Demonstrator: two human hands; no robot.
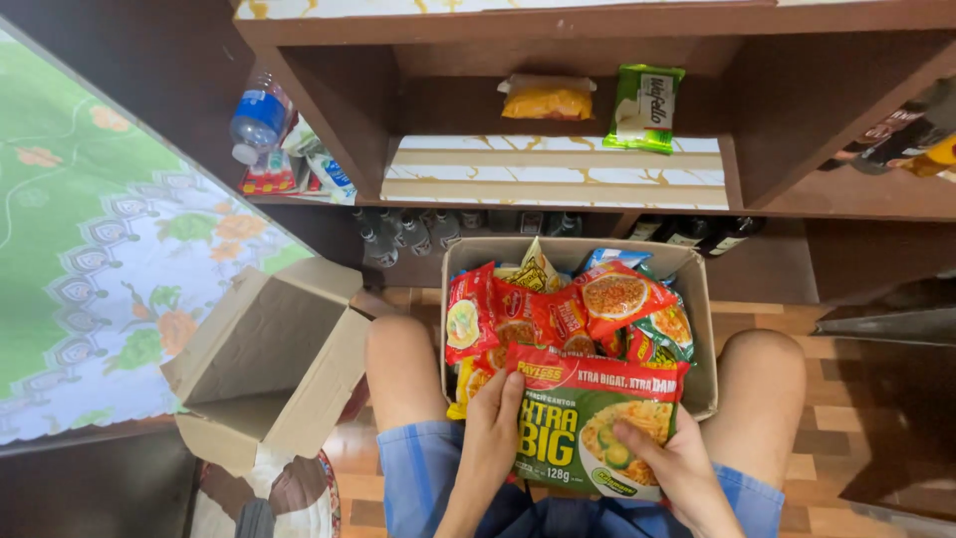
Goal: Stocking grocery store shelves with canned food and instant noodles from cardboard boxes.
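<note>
Both my hands hold one large green and red noodle packet (583, 423) over my lap. My left hand (493, 428) grips its left edge, and my right hand (669, 460) grips its lower right corner. Just beyond the packet, between my knees, stands an open cardboard box (699, 299) packed with several red, green and yellow snack packets (568, 309). On the wooden shelf (558, 184) ahead lie an orange packet (548, 100) and a green packet (645, 108).
An empty open cardboard box (269, 364) lies tipped at my left knee. A green floral cloth (90, 249) covers the left side. Plastic bottles (261, 120) lie on a side shelf, with dark bottles (408, 231) under the main shelf. The floor is wooden.
</note>
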